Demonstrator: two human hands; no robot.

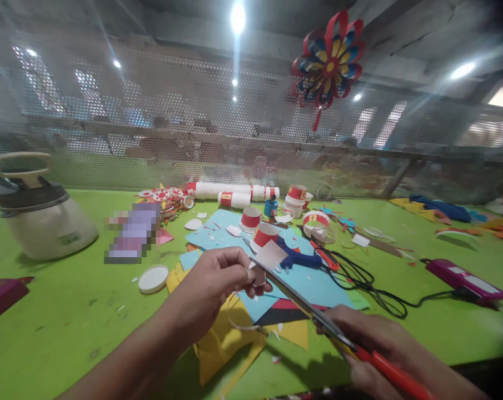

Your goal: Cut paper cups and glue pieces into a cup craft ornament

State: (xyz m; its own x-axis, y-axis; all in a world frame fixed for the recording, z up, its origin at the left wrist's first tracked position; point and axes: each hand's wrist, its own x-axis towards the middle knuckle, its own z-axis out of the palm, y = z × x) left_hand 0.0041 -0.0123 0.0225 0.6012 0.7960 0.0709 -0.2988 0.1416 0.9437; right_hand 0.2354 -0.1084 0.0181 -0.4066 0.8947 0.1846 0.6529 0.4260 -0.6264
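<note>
My left hand [220, 280] pinches a small piece of white paper [272, 256] between thumb and fingers, above the craft sheets. A pair of scissors [299, 300] with red handles is gripped in my right hand [380, 339]. Its long blades reach up and left to the paper, with the tips close to my left fingertips. Whether the blades are apart at the paper, I cannot tell. Just beyond stand two red-and-white paper cups [264, 234]. Beside them lies a blue glue gun [298, 256]. Light blue paper [318, 283] and yellow paper [222, 339] lie beneath my hands.
On the green table [88, 316] stand a large jug [46, 216] at left and a pixelated phone-like object [135, 233]. Behind are stacked paper cups [230, 191]. A black cord [372, 283] runs right toward a purple device [466, 280]. A paper flower [330, 66] hangs above.
</note>
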